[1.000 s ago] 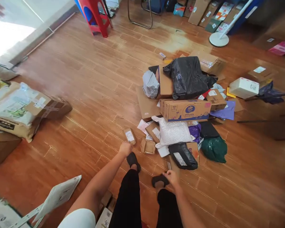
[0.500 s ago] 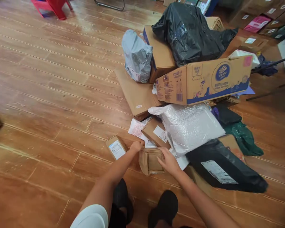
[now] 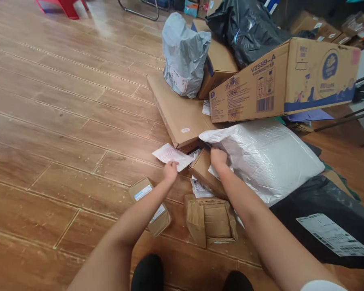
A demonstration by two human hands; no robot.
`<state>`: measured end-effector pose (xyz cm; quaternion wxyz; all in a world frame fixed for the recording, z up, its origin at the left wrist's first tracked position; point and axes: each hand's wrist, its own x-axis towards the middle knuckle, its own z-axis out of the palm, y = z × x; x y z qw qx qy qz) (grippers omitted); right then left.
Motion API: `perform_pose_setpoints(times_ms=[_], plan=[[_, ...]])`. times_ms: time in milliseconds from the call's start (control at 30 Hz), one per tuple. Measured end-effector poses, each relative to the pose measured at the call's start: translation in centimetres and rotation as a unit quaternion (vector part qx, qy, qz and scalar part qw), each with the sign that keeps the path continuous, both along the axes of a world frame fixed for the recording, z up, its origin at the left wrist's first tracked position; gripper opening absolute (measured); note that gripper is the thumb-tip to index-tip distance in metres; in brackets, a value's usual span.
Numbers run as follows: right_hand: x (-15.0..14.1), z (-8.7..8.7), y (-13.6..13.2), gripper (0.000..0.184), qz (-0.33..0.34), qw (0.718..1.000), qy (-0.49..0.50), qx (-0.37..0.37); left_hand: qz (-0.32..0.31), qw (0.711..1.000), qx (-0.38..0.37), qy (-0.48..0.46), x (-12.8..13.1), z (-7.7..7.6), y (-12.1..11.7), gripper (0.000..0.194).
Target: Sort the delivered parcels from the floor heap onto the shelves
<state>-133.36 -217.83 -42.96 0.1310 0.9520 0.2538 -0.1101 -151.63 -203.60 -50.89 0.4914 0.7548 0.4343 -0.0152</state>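
My left hand (image 3: 170,170) pinches the near edge of a flat white envelope (image 3: 166,154) with pinkish print. My right hand (image 3: 219,157) is closed beside the corner of a puffy white plastic mailer (image 3: 273,161), above a brown carton (image 3: 204,163). What its fingers grip there is hidden. Below the hands a crumpled, dented cardboard box (image 3: 218,220) rests on the floor, untouched. A small labelled box (image 3: 160,220) lies to its left, under my left forearm. White label sheets (image 3: 202,189) stick out by the brown carton.
A large flat carton (image 3: 182,117) bears a grey plastic parcel (image 3: 185,60). A long printed carton (image 3: 248,93) leans over the mailer. Black wrapped parcels (image 3: 315,218) (image 3: 245,28) lie right and at the back. Wooden floor (image 3: 63,121) stretches left; a red stool (image 3: 68,8) stands far off.
Both hands have left the dented box and reached forward. My left hand now grips the envelope, and my right hand is at the white mailer's corner. The view has shifted closer to the pile.
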Motion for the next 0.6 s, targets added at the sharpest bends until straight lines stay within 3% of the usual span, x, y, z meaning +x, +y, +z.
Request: perform_pose_setpoints(times_ms=[100,167,267,367,433,500,600], plan=[[-1.1,0.5,-1.0,0.032,0.008,0.998,-0.040,0.047,-0.043,0.998,0.051,-0.018,-2.8,1.6,5.3,0.040],[-3.0,0.5,-2.2,0.028,0.033,0.989,-0.072,0.127,-0.095,0.991,0.082,-0.043,-4.8,2.3,7.2,0.046],[-6.6,-0.1,-4.6,0.025,0.076,0.959,-0.096,0.256,-0.143,0.980,0.130,-0.054,-7.2,2.9,7.8,0.058],[-9.6,-1.2,-6.9,0.021,0.107,0.937,-0.090,0.321,-0.142,0.967,0.198,-0.068,-8.4,4.1,7.9,0.026],[-10.8,-1.5,-8.0,0.019,0.136,0.927,-0.068,0.342,-0.106,0.958,0.229,-0.136,-8.4,5.3,8.2,0.023],[-11.2,-1.2,-8.9,0.017,0.151,0.916,-0.030,0.369,-0.043,0.958,0.173,-0.226,-7.9,6.4,8.3,0.036],[-11.3,0.0,-9.3,0.014,0.076,0.883,0.027,0.462,0.074,0.958,-0.041,-0.273,-6.8,6.9,7.4,0.042]])
